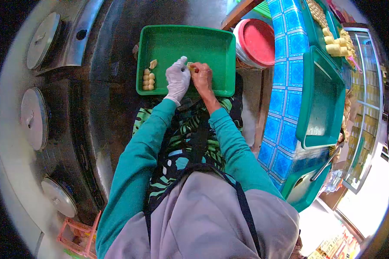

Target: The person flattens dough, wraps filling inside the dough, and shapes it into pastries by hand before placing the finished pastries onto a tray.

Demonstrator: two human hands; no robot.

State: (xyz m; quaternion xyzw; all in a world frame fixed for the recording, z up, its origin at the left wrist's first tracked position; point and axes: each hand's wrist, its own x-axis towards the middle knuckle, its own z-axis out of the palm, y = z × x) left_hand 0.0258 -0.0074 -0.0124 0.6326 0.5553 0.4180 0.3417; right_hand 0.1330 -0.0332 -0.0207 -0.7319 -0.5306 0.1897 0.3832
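"Pale mauve cloth (199, 220) lay nearest, well below the grip, with a patterned apron (182, 163) showing between two teal sleeves. What did the hands have?"

"Bare fingers of the right hand (202, 77) pinched a small pale piece (189, 65). It was right there at the fingertips, over the green tray (183, 41)."

"And the left hand (178, 78)?"

"White-gloved and just beside the piece, its fingers bent. I couldn't tell whether it gripped the piece too."

"What sat left of the grip?"

"Small rounded pieces (148, 80), close together in rows inside the tray, near its left wall. A more irregular piece (153, 64) lay just beyond them."

"Farther out?"

"A red lid (257, 41) was up and to the right of the grip, then a table with a blue checked cover (285, 93). Well off to the left were round metal lids (34, 118)"
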